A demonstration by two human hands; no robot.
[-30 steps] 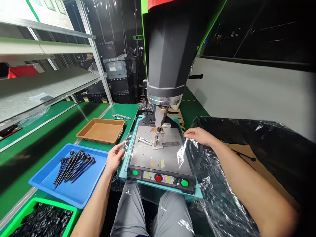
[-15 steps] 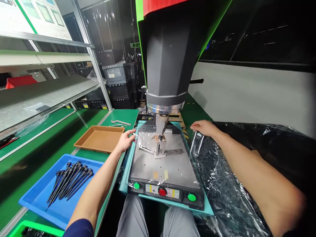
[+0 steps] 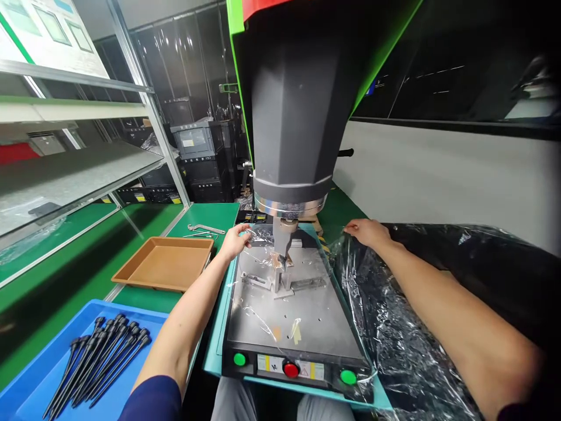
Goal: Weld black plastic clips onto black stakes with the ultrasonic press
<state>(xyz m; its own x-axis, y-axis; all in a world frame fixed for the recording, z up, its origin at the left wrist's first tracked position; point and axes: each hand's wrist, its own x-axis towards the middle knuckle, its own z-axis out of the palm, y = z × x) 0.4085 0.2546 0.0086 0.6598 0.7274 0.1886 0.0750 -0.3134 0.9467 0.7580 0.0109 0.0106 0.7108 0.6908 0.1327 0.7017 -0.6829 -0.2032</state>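
Note:
A sheet of clear plastic film (image 3: 258,318) stretches between my hands, over the metal plate of the machine and down across its right side. My left hand (image 3: 236,241) is closed on the film's edge at the plate's left rear. On the right, my right hand (image 3: 367,232) pinches the film beyond the plate's edge. Between them the machine's horn (image 3: 283,240) comes down onto a small metal fixture (image 3: 283,275). Seen through the film, the fixture is partly blurred by glare. A red button (image 3: 291,369) sits between two green ones on the front panel.
To the left stand a blue tray (image 3: 35,362) of black rod-like parts and a brown tray (image 3: 164,263). Wrenches (image 3: 204,229) lie behind them on the green table. The machine head (image 3: 291,117) hangs overhead. Black sheeting (image 3: 495,263) lies to the right.
My left hand has moved a little right and farther back along the plate, with the film in it. My right hand still holds its edge. The view has shifted slightly.

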